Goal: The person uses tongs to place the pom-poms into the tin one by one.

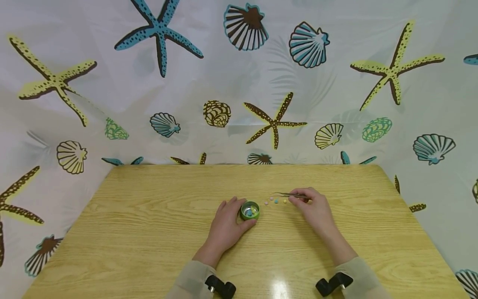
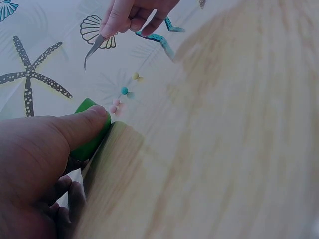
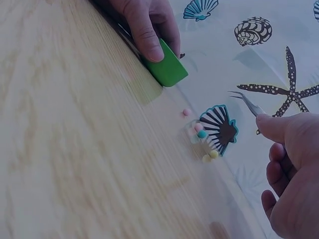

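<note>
My left hand holds a small round green tin on the table, thumb on the near side and fingers around the far left. Blue and yellow beads show inside it. In my right hand, pinched between thumb and fingers, is a pair of metal curved-tip tweezers. Their tips point left and stand slightly apart, with nothing between them. Below the tweezers, to the right of the tin, several small beads lie loose: pink ones, a blue bead and a yellow bead, the yellow close to my right fingertips.
The wooden table extends to both sides and toward me. Behind it and along its sides hangs a pale cloth printed with starfish and shells. A black camera mount sits on the left sleeve, another mount on the right.
</note>
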Demonstrator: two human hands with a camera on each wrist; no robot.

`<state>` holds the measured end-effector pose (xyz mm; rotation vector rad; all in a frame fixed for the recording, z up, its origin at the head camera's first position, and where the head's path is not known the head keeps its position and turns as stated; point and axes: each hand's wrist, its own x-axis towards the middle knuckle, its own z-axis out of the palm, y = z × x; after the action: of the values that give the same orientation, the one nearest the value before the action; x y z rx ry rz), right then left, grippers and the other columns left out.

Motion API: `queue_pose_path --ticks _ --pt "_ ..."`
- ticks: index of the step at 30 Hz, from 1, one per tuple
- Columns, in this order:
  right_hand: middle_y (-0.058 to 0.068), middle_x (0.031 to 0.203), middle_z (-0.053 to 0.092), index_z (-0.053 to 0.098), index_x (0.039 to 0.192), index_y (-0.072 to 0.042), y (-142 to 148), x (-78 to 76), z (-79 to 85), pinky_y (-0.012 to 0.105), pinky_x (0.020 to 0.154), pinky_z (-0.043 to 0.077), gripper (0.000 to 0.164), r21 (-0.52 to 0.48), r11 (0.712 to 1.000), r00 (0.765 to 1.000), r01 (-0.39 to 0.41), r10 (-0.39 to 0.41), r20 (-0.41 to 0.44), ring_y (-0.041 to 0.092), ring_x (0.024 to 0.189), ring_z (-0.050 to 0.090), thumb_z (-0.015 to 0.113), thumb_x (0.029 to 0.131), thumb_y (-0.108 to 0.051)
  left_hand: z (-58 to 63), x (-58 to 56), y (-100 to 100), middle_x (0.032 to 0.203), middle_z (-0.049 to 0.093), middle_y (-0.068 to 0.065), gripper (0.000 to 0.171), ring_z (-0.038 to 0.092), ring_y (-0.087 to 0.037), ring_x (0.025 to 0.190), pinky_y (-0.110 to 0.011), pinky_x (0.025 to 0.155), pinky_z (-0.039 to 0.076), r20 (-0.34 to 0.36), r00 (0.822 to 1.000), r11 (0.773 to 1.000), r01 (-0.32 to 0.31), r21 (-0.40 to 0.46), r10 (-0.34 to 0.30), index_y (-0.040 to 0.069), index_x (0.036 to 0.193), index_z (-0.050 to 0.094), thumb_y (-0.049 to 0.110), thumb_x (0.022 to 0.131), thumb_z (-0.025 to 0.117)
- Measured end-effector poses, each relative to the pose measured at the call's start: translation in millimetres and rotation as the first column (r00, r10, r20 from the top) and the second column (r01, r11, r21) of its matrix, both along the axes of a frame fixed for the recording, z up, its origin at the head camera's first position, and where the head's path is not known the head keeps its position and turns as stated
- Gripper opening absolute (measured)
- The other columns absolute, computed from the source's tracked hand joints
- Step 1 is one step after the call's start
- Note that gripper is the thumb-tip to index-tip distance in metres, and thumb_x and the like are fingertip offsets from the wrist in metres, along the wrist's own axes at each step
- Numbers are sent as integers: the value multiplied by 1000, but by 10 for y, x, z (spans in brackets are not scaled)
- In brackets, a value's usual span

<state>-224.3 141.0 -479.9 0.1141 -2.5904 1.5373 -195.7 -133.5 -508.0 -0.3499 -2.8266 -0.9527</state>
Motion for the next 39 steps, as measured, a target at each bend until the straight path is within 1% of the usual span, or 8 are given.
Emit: queue_pose_path --ticks 6,11,18,26,34,39 --pt "-1 105 67 76 109 -21 100 -22 -35 33 79 49 25 -19 1000 1000 6 -6 4 18 95 56 75 92 -39 -14 -4 5 141 59 -7 69 38 -27 144 -43 125 16 0 1000 1000 -5 -4 5 10 142 57 47 88 78" --pt "-2 107 66 76 109 -21 180 -44 -69 32 78 50 27 -21 1000 999 21 -20 34 17 95 57 76 92 -41 -9 0 -1 141 59 -7 69 38 -27 144 -42 124 16 2 1000 1000 -5 -3 5 10 142 57 47 87 78" --pt "0 113 67 76 113 -18 250 -61 -87 30 83 51 31 -35 999 998 26 -24 54 18 98 58 76 92 -40 -2 5 -5 141 59 -7 69 39 -28 144 -43 124 16 -6 1000 1000 4 -6 -4 9 141 57 46 88 78" --pt "3 115 66 75 114 -16 308 -64 -127 26 79 51 32 -56 998 996 29 -24 87 19 98 58 75 92 -39 -3 13 -6 140 59 -9 68 40 -30 143 -46 124 17 -22 1000 1000 13 4 -13 8 141 58 44 87 79" --pt "3 112 67 75 115 -15 330 -79 -171 26 78 52 32 -47 998 994 36 -31 101 19 96 58 76 92 -37 -11 9 2 140 59 -8 68 39 -29 144 -44 124 16 -13 1000 1000 8 5 -8 8 141 58 44 87 79" --pt "3 114 67 75 116 -15 340 -80 -174 26 79 52 32 -42 999 994 31 -26 103 19 97 60 77 92 -36 -12 12 -1 140 60 -9 68 40 -30 143 -45 124 16 -26 1000 1000 15 12 -15 8 141 58 43 87 80"
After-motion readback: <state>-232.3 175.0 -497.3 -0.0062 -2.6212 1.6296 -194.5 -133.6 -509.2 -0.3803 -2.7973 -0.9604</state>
